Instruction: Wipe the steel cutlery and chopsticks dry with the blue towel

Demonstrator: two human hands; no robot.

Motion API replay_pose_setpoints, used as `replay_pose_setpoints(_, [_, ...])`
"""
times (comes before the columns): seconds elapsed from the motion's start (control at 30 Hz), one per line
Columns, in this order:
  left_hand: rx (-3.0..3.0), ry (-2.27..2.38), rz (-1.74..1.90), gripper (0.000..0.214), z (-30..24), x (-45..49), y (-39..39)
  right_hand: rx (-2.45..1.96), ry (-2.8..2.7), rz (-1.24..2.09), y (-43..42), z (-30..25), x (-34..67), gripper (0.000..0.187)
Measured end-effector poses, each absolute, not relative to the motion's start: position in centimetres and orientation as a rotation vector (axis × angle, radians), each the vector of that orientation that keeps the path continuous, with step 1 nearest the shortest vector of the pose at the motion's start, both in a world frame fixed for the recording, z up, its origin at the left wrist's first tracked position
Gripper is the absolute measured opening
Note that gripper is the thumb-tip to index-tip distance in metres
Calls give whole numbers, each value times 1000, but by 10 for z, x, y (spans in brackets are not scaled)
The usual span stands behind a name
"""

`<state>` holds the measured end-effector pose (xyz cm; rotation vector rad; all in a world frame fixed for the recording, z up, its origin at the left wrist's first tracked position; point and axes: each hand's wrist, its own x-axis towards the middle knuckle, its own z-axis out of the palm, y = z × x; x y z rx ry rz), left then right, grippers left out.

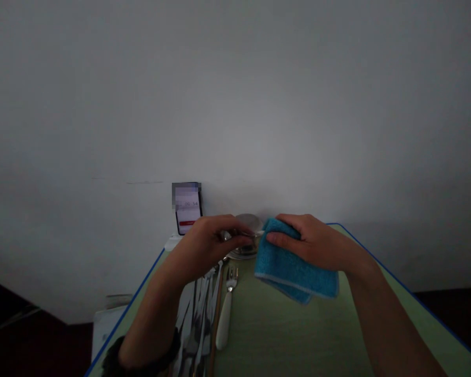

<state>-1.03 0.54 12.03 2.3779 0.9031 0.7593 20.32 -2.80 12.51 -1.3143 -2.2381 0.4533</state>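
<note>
My left hand (223, 238) is closed in a pinch on one end of a thin shiny piece of cutlery (258, 234). Its kind cannot be made out, as fingers and cloth cover most of it. The other end goes into a folded blue cloth (294, 272), which my right hand (304, 241) grips between thumb and fingers. Both hands are raised over the far part of the table. Below and nearer lies a fork (231, 288) with a white handle, tines pointing away from me.
Several knives and other cutlery (198, 330) lie side by side along the table's left part. Behind my hands stands a round metal dish (241, 255). A phone (188, 209) leans against the wall at the back left. Blue edging borders the green table (290, 335).
</note>
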Motion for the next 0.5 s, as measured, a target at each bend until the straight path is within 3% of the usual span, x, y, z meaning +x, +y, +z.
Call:
replay_pose_setpoints(0.2, [2274, 1028, 861, 34, 118, -12, 6, -1284, -2184, 347, -29, 124, 204, 21])
replay_pose_setpoints(0.5, [2312, 969, 902, 33, 116, -11, 7, -1304, -2138, 361, -28, 123, 204, 31])
